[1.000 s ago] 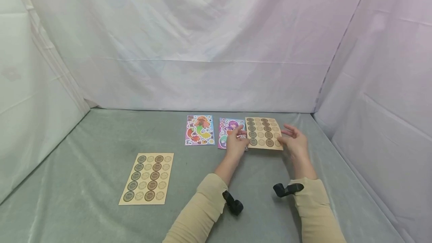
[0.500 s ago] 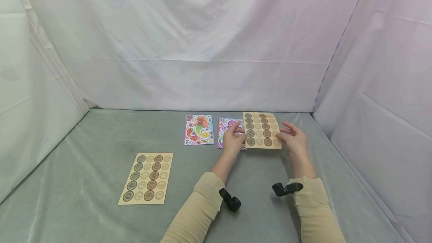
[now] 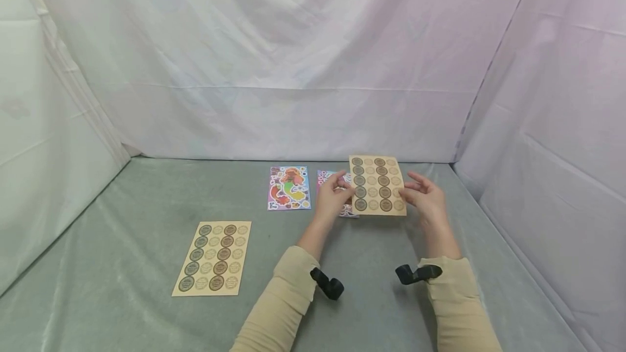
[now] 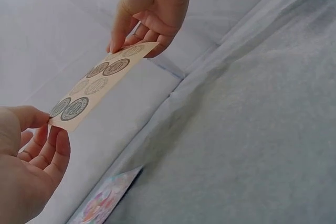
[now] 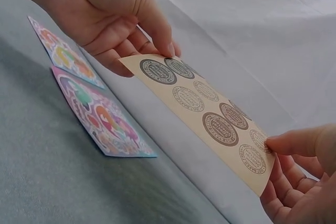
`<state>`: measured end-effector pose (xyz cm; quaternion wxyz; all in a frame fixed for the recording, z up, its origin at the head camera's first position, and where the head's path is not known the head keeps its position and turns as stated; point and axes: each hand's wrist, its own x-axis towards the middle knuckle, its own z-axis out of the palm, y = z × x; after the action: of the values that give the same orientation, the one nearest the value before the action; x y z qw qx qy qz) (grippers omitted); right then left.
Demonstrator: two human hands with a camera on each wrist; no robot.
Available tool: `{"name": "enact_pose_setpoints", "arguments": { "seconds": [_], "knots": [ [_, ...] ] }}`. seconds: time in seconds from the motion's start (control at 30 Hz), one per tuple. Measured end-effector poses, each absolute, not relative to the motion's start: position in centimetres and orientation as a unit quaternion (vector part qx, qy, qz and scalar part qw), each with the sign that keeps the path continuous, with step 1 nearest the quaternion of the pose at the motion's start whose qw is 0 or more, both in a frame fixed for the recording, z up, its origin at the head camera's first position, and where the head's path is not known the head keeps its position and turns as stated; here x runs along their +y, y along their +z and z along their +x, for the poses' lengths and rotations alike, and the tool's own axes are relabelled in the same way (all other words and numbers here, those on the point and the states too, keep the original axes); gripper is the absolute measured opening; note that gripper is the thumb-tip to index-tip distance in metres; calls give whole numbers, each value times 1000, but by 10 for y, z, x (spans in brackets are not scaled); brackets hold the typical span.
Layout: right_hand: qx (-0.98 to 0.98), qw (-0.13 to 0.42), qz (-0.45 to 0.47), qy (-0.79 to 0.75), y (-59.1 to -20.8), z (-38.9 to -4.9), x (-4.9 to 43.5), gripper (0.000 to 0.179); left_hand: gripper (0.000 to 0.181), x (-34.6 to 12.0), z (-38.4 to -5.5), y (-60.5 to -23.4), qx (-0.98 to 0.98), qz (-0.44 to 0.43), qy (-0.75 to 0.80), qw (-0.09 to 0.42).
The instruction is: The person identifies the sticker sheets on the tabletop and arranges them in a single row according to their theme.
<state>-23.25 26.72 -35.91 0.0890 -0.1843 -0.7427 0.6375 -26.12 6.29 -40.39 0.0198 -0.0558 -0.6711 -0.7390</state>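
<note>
Between both hands, above the table, hangs a tan sticker sheet [image 3: 377, 186] printed with rows of round dark and pale seals. My left hand [image 3: 332, 200] pinches its left edge, thumb on the printed face and fingers behind. At the opposite edge my right hand [image 3: 426, 200] pinches it the same way. In the right wrist view the sheet [image 5: 210, 114] is tilted and off the cloth. A purple mermaid sticker sheet [image 3: 348, 209] lies partly hidden behind the left hand and the held sheet. Left of it lies another colourful mermaid sticker sheet [image 3: 288, 188].
A second tan sheet of round seals [image 3: 212, 258] lies flat at the front left. Grey cloth covers the table [image 3: 132, 205]. White fabric walls [image 3: 293, 58] enclose the back and both sides.
The tan sticker sheet has risen and tipped more upright in both hands, shifting slightly left. My left hand has moved a little left with it; the right hand has barely moved.
</note>
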Motion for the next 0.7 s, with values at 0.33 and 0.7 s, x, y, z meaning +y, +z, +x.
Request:
{"name": "enact_pose_setpoints", "arguments": {
  "seconds": [0.33,0.7],
  "knots": [
    [-741,97,-114,655,-361,-233,272,62,57,43,-259,-383,-666,-126,-735,-2],
    [-771,70,-104,625,-336,-219,261,64,59,27,-256,-367,-669,-167,-724,-17]
  ]
}}
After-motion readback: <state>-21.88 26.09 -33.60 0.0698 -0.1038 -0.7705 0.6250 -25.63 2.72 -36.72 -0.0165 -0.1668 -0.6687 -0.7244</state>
